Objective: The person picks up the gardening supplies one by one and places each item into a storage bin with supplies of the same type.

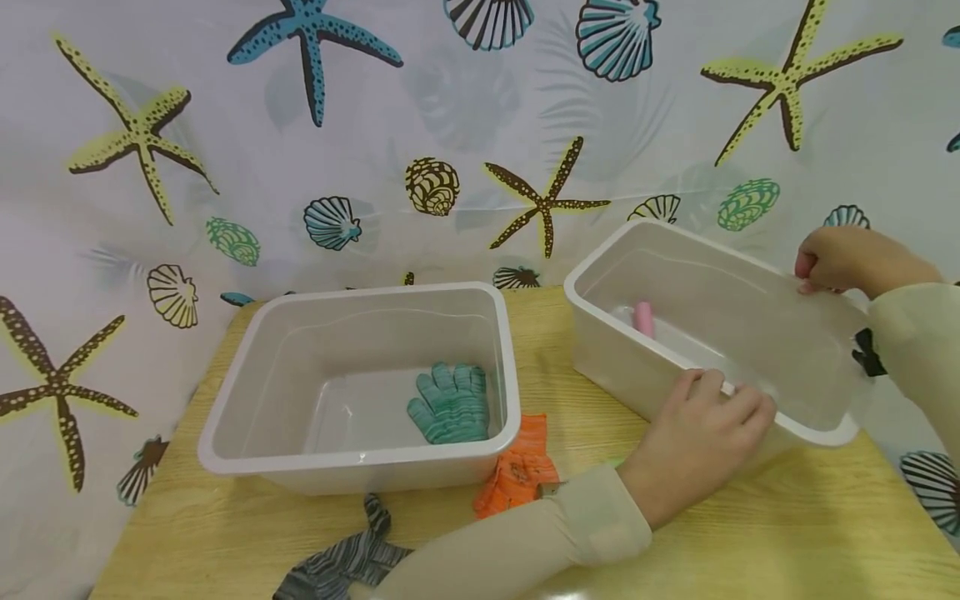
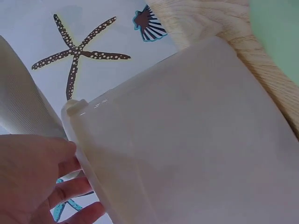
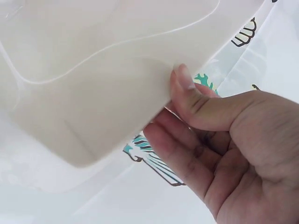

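Both hands hold a light grey plastic bin on the right, which is skewed and tilted over the table. My left hand grips its near long rim; in the left wrist view that hand has fingers curled at the edge beside the bin's outer wall. At the far rim my right hand pinches the edge, thumb inside and fingers outside in the right wrist view. A small pink cylindrical piece shows inside this bin. A teal knit glove lies in the left bin.
An orange glove lies on the wooden table between the bins. A dark grey glove is near the front, partly behind my left sleeve. Something black shows beside the right bin. A sea-patterned cloth hangs behind.
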Tool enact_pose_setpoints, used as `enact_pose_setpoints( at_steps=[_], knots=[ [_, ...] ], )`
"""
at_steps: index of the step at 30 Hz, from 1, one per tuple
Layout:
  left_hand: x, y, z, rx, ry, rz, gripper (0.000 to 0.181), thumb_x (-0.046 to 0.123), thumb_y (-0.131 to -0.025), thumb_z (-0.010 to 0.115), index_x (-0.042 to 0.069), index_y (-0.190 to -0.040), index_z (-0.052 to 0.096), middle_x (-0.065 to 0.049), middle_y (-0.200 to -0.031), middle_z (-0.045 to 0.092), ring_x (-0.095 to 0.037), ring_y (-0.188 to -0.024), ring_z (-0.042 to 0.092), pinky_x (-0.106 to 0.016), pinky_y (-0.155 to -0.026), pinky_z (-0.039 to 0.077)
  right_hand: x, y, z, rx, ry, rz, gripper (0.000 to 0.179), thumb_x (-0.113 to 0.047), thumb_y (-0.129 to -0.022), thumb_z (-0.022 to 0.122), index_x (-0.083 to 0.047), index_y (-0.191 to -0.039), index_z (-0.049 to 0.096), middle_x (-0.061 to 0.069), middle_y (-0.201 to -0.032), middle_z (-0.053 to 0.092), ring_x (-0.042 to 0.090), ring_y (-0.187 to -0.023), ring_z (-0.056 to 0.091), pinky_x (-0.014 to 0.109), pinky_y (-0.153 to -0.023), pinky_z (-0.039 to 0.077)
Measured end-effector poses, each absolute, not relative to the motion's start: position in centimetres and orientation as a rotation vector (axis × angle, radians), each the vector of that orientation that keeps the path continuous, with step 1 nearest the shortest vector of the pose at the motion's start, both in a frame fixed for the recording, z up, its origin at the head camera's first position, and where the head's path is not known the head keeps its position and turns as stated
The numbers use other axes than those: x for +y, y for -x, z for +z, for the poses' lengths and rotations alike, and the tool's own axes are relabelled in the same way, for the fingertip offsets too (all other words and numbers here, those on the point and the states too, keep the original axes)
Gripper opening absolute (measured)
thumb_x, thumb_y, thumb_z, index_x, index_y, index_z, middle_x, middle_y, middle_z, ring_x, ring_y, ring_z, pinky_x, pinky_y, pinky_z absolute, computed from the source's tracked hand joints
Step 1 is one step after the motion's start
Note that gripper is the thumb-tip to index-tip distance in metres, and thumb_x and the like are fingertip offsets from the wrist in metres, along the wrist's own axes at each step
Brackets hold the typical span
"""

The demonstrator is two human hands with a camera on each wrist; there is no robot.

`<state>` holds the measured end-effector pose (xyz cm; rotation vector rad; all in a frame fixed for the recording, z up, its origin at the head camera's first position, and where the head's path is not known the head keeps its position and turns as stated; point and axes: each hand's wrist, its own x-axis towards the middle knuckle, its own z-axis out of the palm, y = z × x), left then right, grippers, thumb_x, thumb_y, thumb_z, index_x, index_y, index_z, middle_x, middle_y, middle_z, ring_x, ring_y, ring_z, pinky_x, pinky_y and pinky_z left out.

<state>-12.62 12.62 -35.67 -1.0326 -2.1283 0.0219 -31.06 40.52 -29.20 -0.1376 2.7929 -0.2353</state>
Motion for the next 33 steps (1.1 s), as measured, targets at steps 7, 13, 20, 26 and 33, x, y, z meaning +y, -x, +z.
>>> enact_pose_setpoints(
  at_steps=[7, 13, 20, 26, 33],
  knots=[
    [12.4, 12.1, -35.3, -2.185, 1.053, 0.068, 0.027, 0.020, -0.093, 0.037, 0.029, -0.111, 0.054, 0.015, -0.099, 0.048, -0.010, -0.093, 0.045, -0.033, -0.086, 0.036, 39.3, 31.6, -29.3, 2.808, 0.156, -0.179, 0.028, -0.025, -0.070, 0.074, -0.004, -0.084, 0.060, 0.006, -0.075, 0.054, 0.025, -0.071, 0.047, 0.039, -0.058, 0.040],
    [12.3, 11.7, -35.3, -2.213, 1.068, 0.087, 0.029, 0.021, -0.092, 0.038, 0.028, -0.117, 0.051, 0.013, -0.105, 0.047, -0.011, -0.096, 0.044, -0.034, -0.088, 0.036, 38.5, 31.7, -29.3, 2.824, 0.197, -0.190, 0.029, -0.026, -0.072, 0.073, -0.005, -0.087, 0.060, 0.006, -0.078, 0.056, 0.025, -0.074, 0.048, 0.043, -0.063, 0.042],
    [12.7, 11.4, -35.6, -2.173, 1.032, 0.101, 0.028, 0.021, -0.093, 0.037, 0.028, -0.115, 0.052, 0.012, -0.103, 0.049, -0.009, -0.091, 0.045, -0.033, -0.086, 0.037, 37.1, 31.9, -29.1, 2.843, 0.279, -0.157, 0.022, -0.022, -0.074, 0.071, -0.006, -0.085, 0.059, 0.004, -0.077, 0.055, 0.024, -0.073, 0.048, 0.040, -0.063, 0.040],
    [12.8, 11.4, -35.7, -2.145, 1.021, 0.090, 0.029, 0.021, -0.093, 0.034, 0.028, -0.114, 0.054, 0.012, -0.101, 0.050, -0.008, -0.090, 0.045, -0.030, -0.084, 0.037, 36.1, 31.9, -28.9, 2.846, 0.291, -0.151, 0.020, -0.022, -0.076, 0.070, -0.007, -0.084, 0.059, 0.004, -0.076, 0.055, 0.023, -0.073, 0.048, 0.039, -0.063, 0.039],
    [12.8, 11.3, -35.9, -2.154, 1.013, 0.048, 0.030, 0.022, -0.093, 0.034, 0.028, -0.115, 0.054, 0.013, -0.100, 0.049, -0.009, -0.091, 0.043, -0.029, -0.084, 0.036, 35.5, 32.0, -29.0, 2.856, 0.337, -0.134, 0.018, -0.021, -0.075, 0.070, -0.008, -0.083, 0.060, 0.004, -0.076, 0.055, 0.023, -0.073, 0.047, 0.038, -0.062, 0.040]
  ],
)
